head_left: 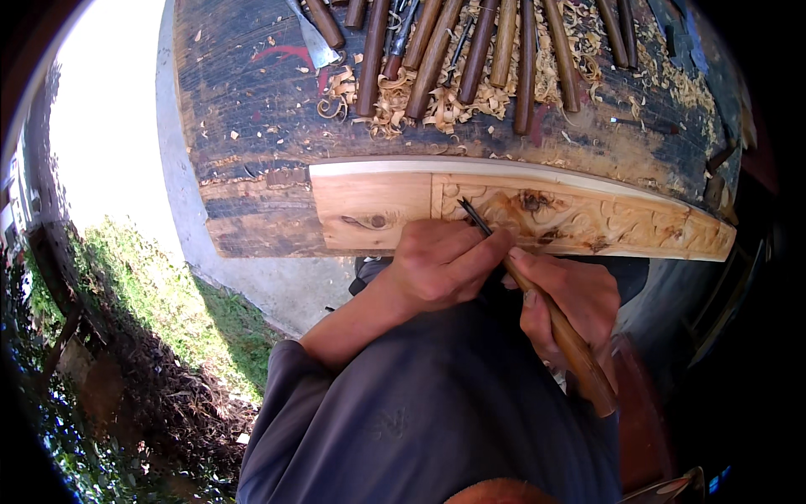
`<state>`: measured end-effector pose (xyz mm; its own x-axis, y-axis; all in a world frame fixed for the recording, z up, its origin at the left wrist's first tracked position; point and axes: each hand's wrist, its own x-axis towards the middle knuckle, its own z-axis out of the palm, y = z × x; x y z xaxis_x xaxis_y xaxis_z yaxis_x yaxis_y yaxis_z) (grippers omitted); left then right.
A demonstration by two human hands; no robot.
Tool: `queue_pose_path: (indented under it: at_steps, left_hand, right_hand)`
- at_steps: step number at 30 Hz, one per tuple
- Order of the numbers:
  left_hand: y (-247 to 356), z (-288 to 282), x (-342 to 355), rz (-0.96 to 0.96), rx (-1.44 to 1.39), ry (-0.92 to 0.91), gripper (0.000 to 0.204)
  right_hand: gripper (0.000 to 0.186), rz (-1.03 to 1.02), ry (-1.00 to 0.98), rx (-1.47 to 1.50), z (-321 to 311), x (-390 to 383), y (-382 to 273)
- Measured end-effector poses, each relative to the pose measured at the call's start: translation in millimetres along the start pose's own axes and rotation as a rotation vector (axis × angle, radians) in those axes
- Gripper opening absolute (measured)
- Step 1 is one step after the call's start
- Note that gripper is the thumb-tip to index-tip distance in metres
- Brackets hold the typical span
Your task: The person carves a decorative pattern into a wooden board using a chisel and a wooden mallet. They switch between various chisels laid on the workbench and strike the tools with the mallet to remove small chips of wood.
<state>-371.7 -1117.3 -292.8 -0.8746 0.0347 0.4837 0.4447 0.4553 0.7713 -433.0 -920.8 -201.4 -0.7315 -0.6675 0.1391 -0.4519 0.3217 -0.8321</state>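
Observation:
A long pale wooden board (374,189) lies along the near edge of the bench, its right part carved with curling relief and its left part plain with a dark knot. Both my hands are closed on one carving chisel (571,340). My left hand (449,260) pinches the dark metal shaft near the blade and rests against the board's near edge. Farther back, my right hand (575,302) wraps around the brown wooden handle. The chisel's tip meets the carved part, just right of the line that borders the plain part.
Several wooden-handled carving tools (428,63) lie side by side at the far side of the dark, worn workbench (243,109). Curled wood shavings (390,105) are scattered among them. A wide flat blade (315,38) points nearer at the far left. Sunlit grass (159,294) lies left of the bench.

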Motion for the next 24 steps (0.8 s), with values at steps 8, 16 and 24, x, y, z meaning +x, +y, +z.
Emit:
queue_pose_path:
  at_steps: [8, 16, 24]
  left_hand:
    - [4.1, 0.8, 1.1, -0.013, 0.06, -0.027, 0.042]
    - [2.3, 1.0, -5.6, 0.061, 0.133, -0.034, 0.041]
    - [-7.4, 8.0, -11.0, 0.201, 0.152, 0.002, 0.04]
  right_hand:
    - [0.037, -0.027, 0.035, 0.059, 3.5, -12.2, 17.2]
    - [0.034, -0.135, 0.132, 0.121, 21.0, -26.0, 35.3]
    - [0.031, -0.074, 0.114, -0.067, 19.8, -36.9, 16.4]
